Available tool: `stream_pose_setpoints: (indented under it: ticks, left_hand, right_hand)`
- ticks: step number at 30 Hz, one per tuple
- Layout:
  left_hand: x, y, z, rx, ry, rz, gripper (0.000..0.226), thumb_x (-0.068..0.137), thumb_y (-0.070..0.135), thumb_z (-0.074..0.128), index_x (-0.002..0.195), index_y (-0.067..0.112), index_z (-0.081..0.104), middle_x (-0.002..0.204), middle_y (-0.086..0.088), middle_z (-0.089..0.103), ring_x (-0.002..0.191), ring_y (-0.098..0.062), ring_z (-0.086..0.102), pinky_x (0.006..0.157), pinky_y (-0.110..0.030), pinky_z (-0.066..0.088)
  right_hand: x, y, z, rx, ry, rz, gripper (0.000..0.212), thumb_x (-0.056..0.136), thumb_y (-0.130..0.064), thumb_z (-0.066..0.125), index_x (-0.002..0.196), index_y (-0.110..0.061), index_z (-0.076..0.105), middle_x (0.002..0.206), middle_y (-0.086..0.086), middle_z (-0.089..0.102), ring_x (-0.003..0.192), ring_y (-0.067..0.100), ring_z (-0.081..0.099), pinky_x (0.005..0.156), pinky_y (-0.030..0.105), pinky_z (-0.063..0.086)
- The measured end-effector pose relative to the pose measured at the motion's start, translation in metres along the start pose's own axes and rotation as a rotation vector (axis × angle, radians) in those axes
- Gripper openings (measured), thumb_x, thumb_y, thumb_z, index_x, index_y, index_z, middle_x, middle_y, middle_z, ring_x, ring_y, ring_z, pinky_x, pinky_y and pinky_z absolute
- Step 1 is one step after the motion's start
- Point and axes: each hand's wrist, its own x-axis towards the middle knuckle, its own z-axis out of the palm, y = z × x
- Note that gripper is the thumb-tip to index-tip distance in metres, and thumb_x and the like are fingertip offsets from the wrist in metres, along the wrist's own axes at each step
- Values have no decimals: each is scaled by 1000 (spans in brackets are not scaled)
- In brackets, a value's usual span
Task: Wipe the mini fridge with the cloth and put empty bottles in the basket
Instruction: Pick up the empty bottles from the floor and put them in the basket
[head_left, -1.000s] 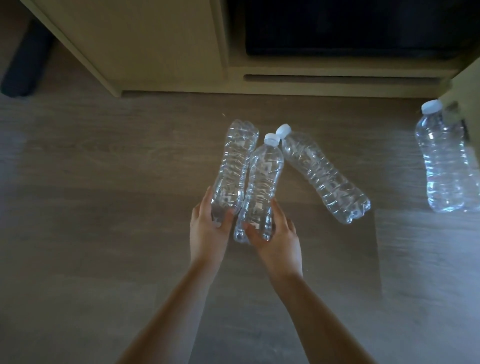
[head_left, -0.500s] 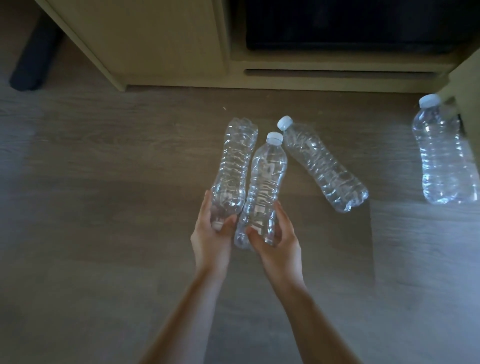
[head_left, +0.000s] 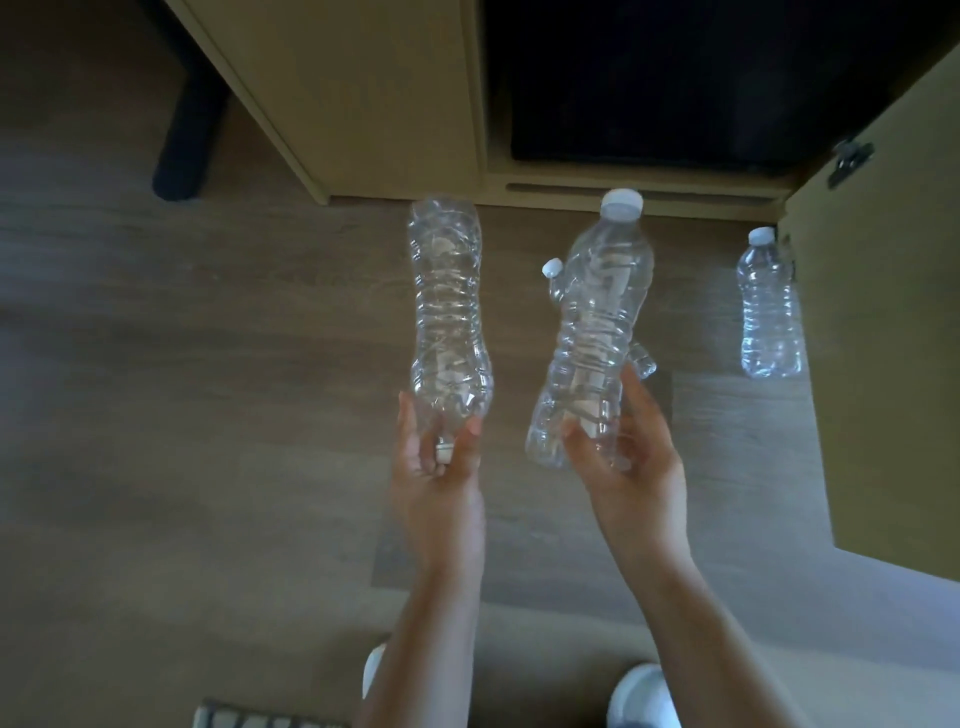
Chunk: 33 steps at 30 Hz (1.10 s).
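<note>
My left hand (head_left: 441, 467) grips a clear empty bottle (head_left: 449, 306) by its capped neck, base pointing away from me. My right hand (head_left: 623, 457) holds a second clear bottle (head_left: 597, 332) by its base, white cap up. Both are lifted above the wooden floor. A third bottle (head_left: 551, 270) lies on the floor, mostly hidden behind the right-hand bottle. A fourth bottle (head_left: 769, 306) stands at the right beside the open cabinet door (head_left: 883, 338). The dark mini fridge (head_left: 675, 78) sits in the cabinet recess. No cloth or basket is in view.
A light wooden cabinet (head_left: 363, 93) runs across the top. A dark furniture leg (head_left: 187, 130) stands at the upper left. My white shoes (head_left: 644, 696) and a striped mat edge (head_left: 249, 719) show at the bottom.
Both hands have lifted their bottles off the floor and spread them apart. The view has pulled back, so the cabinet door and my feet now show.
</note>
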Motion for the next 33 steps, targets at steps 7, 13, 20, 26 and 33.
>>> stream_pose_setpoints:
  ticks: [7,13,20,26,33]
  left_hand:
    - [-74,99,-19,101,29,27,71,65,31,79,126,38,44,120,-11,62,112,-26,58,101,-47,41]
    - [-125,185,-23,7,137,-19,91,44,47,77,128,25,52,92,6,71,99,-31,64,97,-51,43]
    - [-187,281,-18,-26,124,9,85,47,44,80,126,27,54,105,-4,68,101,-27,64,93,-47,47]
    - [-230,348,-10,-80,53,50,57,75,5,69,128,13,50,109,-22,64,72,-14,68,68,-20,54]
    - [-282,409,-15,-97,-96,76,52,76,4,68,124,10,51,103,-16,68,78,-24,69,73,-28,55]
  right_hand:
    - [-60,-106,-31,56,-16,-95,62,76,-7,71,124,-38,48,111,-2,63,83,-4,62,65,10,48]
    - [-103,-194,-54,50,21,-142,68,69,-30,76,115,-66,42,106,-6,64,89,10,63,74,26,52]
    - [-147,-276,-77,78,18,-176,59,70,-38,70,122,-55,45,101,-15,62,80,8,59,76,25,49]
    - [-178,-347,-113,102,55,-227,60,73,-22,72,123,-41,46,105,-16,61,79,-7,55,73,11,44]
    - [-213,-408,-162,160,-16,-223,66,65,-37,67,127,-35,47,105,-41,57,105,-9,54,90,21,45]
